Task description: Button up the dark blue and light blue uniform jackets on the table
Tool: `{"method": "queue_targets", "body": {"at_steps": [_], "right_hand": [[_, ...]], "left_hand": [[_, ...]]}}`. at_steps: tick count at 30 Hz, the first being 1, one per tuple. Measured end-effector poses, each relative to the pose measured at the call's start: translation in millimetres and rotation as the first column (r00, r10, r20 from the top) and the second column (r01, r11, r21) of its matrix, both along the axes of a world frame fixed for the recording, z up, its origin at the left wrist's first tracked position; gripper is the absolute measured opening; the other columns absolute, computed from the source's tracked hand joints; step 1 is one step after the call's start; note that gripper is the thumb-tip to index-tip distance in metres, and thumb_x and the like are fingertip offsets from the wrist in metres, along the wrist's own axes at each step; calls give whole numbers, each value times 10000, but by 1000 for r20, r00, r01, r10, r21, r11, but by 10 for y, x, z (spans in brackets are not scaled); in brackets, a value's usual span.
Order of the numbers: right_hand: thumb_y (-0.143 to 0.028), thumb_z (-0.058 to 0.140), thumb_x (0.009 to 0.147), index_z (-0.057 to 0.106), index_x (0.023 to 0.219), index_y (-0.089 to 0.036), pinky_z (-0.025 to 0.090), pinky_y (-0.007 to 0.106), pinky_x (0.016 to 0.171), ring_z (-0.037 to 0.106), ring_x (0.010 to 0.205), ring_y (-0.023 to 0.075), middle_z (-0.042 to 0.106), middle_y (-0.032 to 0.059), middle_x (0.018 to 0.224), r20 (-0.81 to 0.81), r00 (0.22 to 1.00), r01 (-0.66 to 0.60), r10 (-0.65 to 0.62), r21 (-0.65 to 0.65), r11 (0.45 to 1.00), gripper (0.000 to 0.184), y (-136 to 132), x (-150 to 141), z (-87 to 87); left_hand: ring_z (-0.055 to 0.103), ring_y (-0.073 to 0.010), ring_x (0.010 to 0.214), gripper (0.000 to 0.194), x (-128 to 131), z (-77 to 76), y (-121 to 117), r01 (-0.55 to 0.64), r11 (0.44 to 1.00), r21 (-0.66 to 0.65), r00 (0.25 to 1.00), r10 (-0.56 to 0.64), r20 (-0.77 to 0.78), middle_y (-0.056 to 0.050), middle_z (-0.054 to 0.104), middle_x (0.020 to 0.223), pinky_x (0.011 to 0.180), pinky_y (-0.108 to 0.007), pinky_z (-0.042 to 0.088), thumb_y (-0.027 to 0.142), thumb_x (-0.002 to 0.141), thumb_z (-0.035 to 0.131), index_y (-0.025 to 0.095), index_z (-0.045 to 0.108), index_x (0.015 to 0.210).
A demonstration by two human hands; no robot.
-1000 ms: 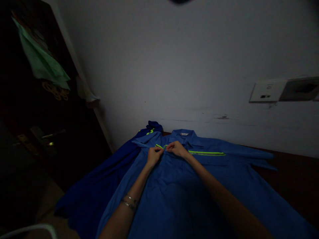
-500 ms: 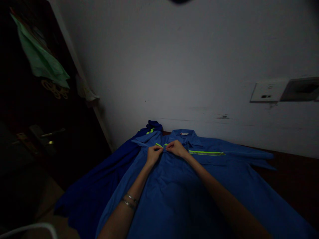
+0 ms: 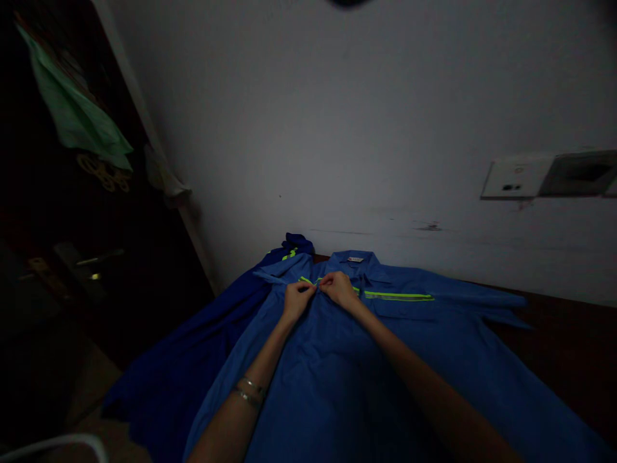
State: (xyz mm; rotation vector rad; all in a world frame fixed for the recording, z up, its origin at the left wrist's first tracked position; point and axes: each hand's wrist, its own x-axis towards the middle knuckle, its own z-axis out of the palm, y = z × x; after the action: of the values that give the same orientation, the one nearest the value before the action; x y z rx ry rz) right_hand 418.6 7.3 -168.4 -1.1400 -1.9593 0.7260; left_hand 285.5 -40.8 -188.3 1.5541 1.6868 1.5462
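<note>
A blue work shirt (image 3: pixel 409 341) with yellow-green reflective strips lies spread out, its collar toward the wall. My left hand (image 3: pixel 297 301) pinches the shirt's cloth at the chest, just by the strip on the left side. Close beside it, my right hand (image 3: pixel 339 288) is also closed in a pinch on the same shirt, fingertips almost meeting the left ones. Whatever small part lies between the fingertips is too dark and small to make out. A white label (image 3: pixel 355 260) shows inside the collar.
A darker blue garment (image 3: pixel 202 347) lies under and left of the shirt. Behind stands a grey wall with a socket plate (image 3: pixel 517 179). At the left is a dark door with a handle (image 3: pixel 100 257) and a hanging green cloth (image 3: pixel 80 116). A white curved bar (image 3: pixel 72 440) shows at lower left.
My right hand has shifted very slightly up and left, still pinching the shirt. My left hand stays nearly in place. The whole view has moved a little.
</note>
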Motion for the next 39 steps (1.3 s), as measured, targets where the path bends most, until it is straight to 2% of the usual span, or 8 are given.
{"method": "queue_targets", "body": {"at_steps": [7, 10, 13, 16, 20, 26, 32, 39], "right_hand": [[-126, 566, 634, 675, 697, -152, 453, 203, 581, 626, 650, 151, 679, 49, 691, -34, 999, -7, 7, -1, 1000, 129, 13, -8, -42], [-125, 576, 632, 665, 701, -150, 453, 199, 576, 621, 645, 145, 671, 39, 676, -57, 998, 6, -6, 2, 1000, 115, 28, 6, -50], [-130, 576, 637, 658, 697, -152, 454, 199, 578, 613, 639, 138, 664, 33, 677, -87, 996, 4, -5, -6, 1000, 104, 50, 22, -55], [-143, 578, 638, 653, 698, -152, 455, 202, 577, 609, 634, 135, 658, 30, 676, -113, 994, 4, -7, -22, 1000, 96, 66, 28, -61], [-157, 587, 635, 647, 685, -151, 454, 204, 574, 608, 632, 137, 651, 27, 654, -119, 993, -20, 18, -19, 1000, 79, 56, 18, -62], [-135, 566, 644, 650, 689, -152, 458, 210, 602, 610, 639, 135, 661, 33, 675, -80, 995, -66, 67, 20, 998, 97, -5, 7, -4], [-105, 581, 593, 663, 828, -141, 466, 213, 653, 614, 715, 148, 678, 54, 790, 20, 986, -164, 163, 82, 983, 252, -80, 25, 80], [-83, 576, 628, 652, 813, -135, 469, 218, 654, 615, 700, 143, 670, 49, 759, -37, 980, -191, 195, 93, 977, 207, -69, 19, 23]], "left_hand": [[626, -187, 722, 171, -4, 26, -23, 38, 999, -28, 999, -37, 38, -60, 688, 730, 724, -303, 474, 256, 658, 604, 114, 688, 703], [627, -192, 760, 179, -38, 23, -14, 101, 994, -41, 994, -99, 38, -73, 689, 780, 745, -312, 480, 244, 659, 617, 113, 690, 758], [611, -188, 878, 269, -76, 27, -9, 216, 976, -22, 975, -217, -45, -72, 676, 922, 829, -315, 463, 128, 630, 624, 136, 678, 894], [595, -176, 930, 339, -98, 52, -20, 259, 966, -23, 953, -259, -155, -63, 660, 987, 873, -319, 447, 69, 649, 580, 154, 659, 968], [614, -178, 872, 241, -99, 87, -51, 208, 977, -40, 943, -211, -256, -62, 675, 937, 828, -317, 466, 133, 735, 538, 164, 669, 935], [615, -174, 833, 200, -98, 79, -94, 157, 983, 93, 881, -97, -463, -69, 678, 895, 788, -295, 459, 176, 800, 487, 162, 667, 887], [606, -158, 814, 228, -83, 94, -129, 143, 985, 97, 854, -73, -515, -48, 663, 892, 757, -253, 447, 189, 842, 416, 176, 627, 926], [595, -161, 821, 224, -52, 61, -131, 110, 985, 129, 829, -20, -558, -47, 652, 896, 756, -252, 438, 189, 846, 408, 182, 617, 926]]}}
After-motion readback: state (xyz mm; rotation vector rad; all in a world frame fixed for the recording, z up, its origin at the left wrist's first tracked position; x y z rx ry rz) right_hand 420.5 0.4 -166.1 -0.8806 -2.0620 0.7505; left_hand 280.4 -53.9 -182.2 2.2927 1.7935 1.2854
